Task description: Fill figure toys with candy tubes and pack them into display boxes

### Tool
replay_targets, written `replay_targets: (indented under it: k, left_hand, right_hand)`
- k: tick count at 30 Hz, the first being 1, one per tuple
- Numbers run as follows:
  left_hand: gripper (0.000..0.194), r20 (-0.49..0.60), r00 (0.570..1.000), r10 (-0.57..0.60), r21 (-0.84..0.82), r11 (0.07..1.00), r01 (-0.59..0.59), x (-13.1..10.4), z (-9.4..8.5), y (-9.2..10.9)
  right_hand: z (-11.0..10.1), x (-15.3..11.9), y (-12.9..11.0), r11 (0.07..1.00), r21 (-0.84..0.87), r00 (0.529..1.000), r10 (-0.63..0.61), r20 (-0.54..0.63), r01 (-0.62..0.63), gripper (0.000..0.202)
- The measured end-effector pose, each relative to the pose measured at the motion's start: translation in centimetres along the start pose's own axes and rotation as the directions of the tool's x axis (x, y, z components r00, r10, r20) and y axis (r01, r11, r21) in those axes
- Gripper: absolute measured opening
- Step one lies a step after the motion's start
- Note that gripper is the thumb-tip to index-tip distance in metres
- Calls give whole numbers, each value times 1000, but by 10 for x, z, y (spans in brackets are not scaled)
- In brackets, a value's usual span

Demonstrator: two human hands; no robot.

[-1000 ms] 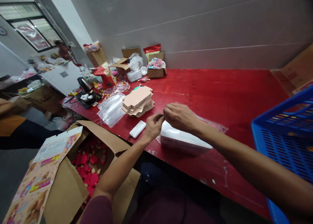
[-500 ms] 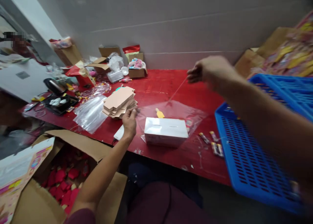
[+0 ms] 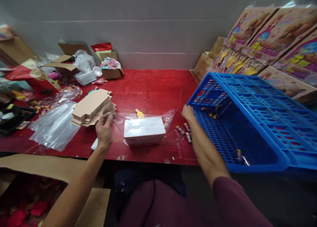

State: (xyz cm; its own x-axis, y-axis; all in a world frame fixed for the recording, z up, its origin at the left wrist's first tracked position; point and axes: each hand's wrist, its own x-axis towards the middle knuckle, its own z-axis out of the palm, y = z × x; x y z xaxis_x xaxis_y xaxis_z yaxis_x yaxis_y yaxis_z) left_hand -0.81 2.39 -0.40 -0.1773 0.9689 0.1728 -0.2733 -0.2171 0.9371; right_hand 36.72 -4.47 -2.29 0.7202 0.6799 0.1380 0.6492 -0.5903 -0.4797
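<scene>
My left hand (image 3: 104, 132) is closed in a pinch on the near-left edge of a clear plastic bag (image 3: 119, 121), beside a stack of flat brown cardboard blanks (image 3: 91, 105). On the bag stands a white box (image 3: 144, 127), its top facing up. A small yellow piece with a pale stem (image 3: 140, 113) lies behind the box. My right hand (image 3: 188, 113) is closed at the left rim of a blue plastic basket (image 3: 210, 128); its fingertips face away, so what they hold is hidden. Several small batteries (image 3: 187, 132) lie on the red table near that wrist.
Clear plastic sleeves (image 3: 55, 126) lie left of the cardboard. Small open boxes (image 3: 111, 68) stand along the wall. Printed boxes (image 3: 279, 39) are stacked at right behind the tilted basket. A large carton (image 3: 49, 166) of red pieces sits below the table at left.
My right hand has come down from its raised position, where a thin strand stretched to the bag, to the basket's rim. My left hand still pinches the bag. The view has turned right.
</scene>
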Motion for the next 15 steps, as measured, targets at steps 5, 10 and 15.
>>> replay_targets:
  k: [5,10,15]
  left_hand:
    - [27,-30,1000,5,52,999,-3,8,-4,0]
    - [33,78,997,-30,40,999,27,7,1,1]
    - [32,135,991,2,192,981,-28,4,-3,5]
  right_hand:
    - [11,-34,20,965,236,975,156,-158,-117,40]
    - [-13,-61,10,551,833,922,-348,170,54,59]
    - [-26,-61,-24,559,784,819,-562,118,270,42]
